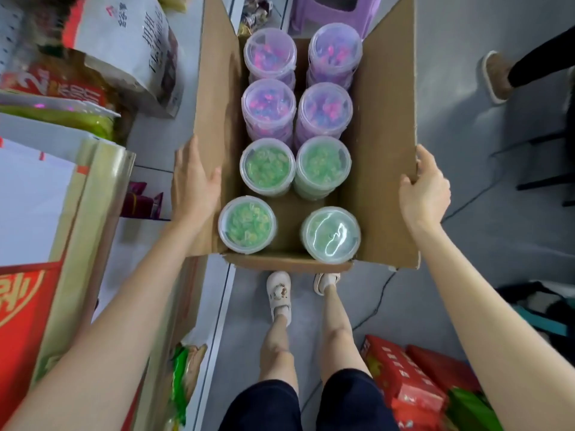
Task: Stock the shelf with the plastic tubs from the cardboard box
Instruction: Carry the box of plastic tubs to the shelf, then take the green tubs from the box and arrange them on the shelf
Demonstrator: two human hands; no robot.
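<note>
My hands hold the box by its two raised side flaps. The left hand clasps the left flap, fingers straight along the outside and thumb on the inner face. The right hand curls its fingers over the top edge of the right flap.

Eight tubs stand inside in two rows of four, purple ones at the far end and green ones nearest me (all lids on). The shelf, carrying bags, runs along my left, just beside the box. I cannot tell whether the box rests on the floor or hangs from my grip.

The step in hand, as I judge it, is settling the box close to the shelf. Flaps are weak handles for a full load, so I would hold both sides level, move slowly and set it down flat. I would spread the flaps wide before letting go. The near green tubs would then be the easy first reach.
</note>
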